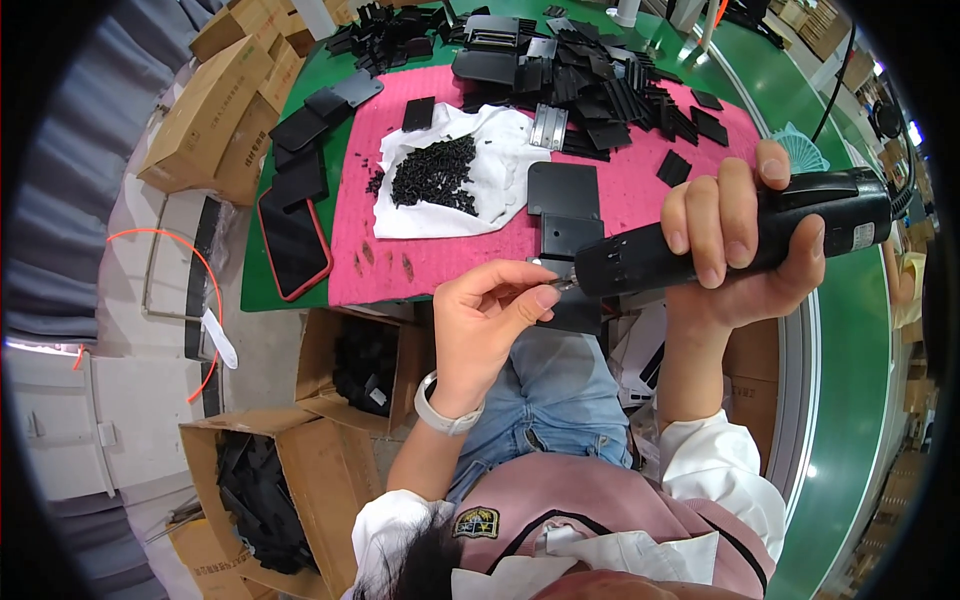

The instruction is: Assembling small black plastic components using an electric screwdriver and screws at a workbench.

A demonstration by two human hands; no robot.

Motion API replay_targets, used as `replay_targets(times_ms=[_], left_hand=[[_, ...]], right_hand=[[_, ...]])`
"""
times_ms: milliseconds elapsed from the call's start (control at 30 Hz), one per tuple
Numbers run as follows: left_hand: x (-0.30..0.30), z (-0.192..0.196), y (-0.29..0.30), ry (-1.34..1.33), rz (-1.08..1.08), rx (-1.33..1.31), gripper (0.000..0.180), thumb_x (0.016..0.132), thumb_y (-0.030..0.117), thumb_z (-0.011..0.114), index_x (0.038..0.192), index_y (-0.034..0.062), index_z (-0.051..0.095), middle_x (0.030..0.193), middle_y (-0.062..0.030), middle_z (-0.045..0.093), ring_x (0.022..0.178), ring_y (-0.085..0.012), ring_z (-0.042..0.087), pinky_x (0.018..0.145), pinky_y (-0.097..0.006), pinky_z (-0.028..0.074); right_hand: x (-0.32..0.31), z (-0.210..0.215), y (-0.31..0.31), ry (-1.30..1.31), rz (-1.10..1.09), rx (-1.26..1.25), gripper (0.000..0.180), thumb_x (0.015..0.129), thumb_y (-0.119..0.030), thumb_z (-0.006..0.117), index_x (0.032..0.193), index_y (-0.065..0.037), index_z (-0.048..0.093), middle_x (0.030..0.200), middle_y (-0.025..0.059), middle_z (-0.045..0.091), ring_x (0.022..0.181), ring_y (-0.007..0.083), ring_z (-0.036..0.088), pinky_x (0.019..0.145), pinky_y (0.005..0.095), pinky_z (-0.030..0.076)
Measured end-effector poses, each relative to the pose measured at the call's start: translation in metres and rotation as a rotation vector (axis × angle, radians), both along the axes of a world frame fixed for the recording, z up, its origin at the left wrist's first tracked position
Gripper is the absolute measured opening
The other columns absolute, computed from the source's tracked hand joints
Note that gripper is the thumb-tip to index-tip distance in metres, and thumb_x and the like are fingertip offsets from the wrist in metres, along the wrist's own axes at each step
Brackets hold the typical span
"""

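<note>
My right hand (735, 235) is wrapped round a black electric screwdriver (640, 258), which lies nearly level with its tip toward the left. At that tip, the thumb and forefinger of my left hand (485, 310) are pinched together. Whatever they hold is too small and too covered to make out. Under and behind the tip is a dark assembly of flat black parts (562, 190), hanging past the mat's near edge. Small black screws (435, 175) lie heaped on a crumpled white sheet (505, 190), left of the assembly.
A pink mat (640, 185) covers part of the green table (262, 265). Black plates and slotted pieces (590, 85) are piled at the back. A red-edged phone (293, 240) lies at the left. Cartons of black parts (330, 490) stand below; a cable (905, 190) trails from the screwdriver.
</note>
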State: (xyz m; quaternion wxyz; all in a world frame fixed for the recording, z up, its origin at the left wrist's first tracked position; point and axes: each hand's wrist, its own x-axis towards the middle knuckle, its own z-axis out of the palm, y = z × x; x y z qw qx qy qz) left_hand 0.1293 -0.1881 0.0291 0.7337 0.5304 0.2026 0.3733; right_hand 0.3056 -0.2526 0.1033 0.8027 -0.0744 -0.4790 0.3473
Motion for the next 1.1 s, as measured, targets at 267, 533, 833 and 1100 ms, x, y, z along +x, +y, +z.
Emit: replay_targets(times_ms=[267,533,833,1100], left_hand=[[0.001,0.0,0.0,0.004,-0.059,-0.101,0.013,0.084,0.005,0.065,0.093,-0.0043,0.066,0.081,-0.0103,0.066,0.068,-0.0108,0.062,0.061,-0.019,0.049],[0.013,-0.009,0.009,-0.082,0.169,0.47,0.036,0.086,0.022,0.065,0.111,-0.0027,0.057,0.072,-0.0051,0.06,0.058,-0.0095,0.051,0.055,-0.02,0.041],[0.024,0.002,0.024,0.584,0.121,0.624,0.045,0.093,0.029,0.05,0.115,-0.0102,0.049,0.054,-0.014,0.05,0.048,-0.0262,0.053,0.05,-0.036,0.039],[0.031,-0.002,0.032,0.621,0.011,0.536,0.036,0.088,0.023,0.052,0.109,-0.0061,0.052,0.061,-0.0196,0.057,0.063,-0.0389,0.058,0.056,-0.047,0.04]], right_hand=[[0.002,-0.002,0.001,-0.087,0.004,0.003,0.038,0.089,-0.039,0.048,0.113,-0.009,0.045,0.063,0.0006,0.046,0.048,0.0134,0.047,0.061,0.0324,0.042],[0.013,0.01,0.017,-0.067,0.049,-0.054,0.034,0.091,-0.035,0.042,0.11,-0.007,0.047,0.061,-0.0003,0.044,0.044,0.0117,0.042,0.057,0.0311,0.039],[0.009,0.011,0.038,-0.254,-0.278,-0.343,0.029,0.084,-0.026,0.05,0.102,-0.004,0.045,0.056,0.0006,0.041,0.041,0.0108,0.039,0.049,0.0278,0.036],[-0.011,0.016,0.051,-0.42,-0.255,-0.405,0.024,0.078,-0.014,0.06,0.086,-0.002,0.041,0.052,0.0027,0.039,0.036,0.0108,0.036,0.036,0.0244,0.03]])
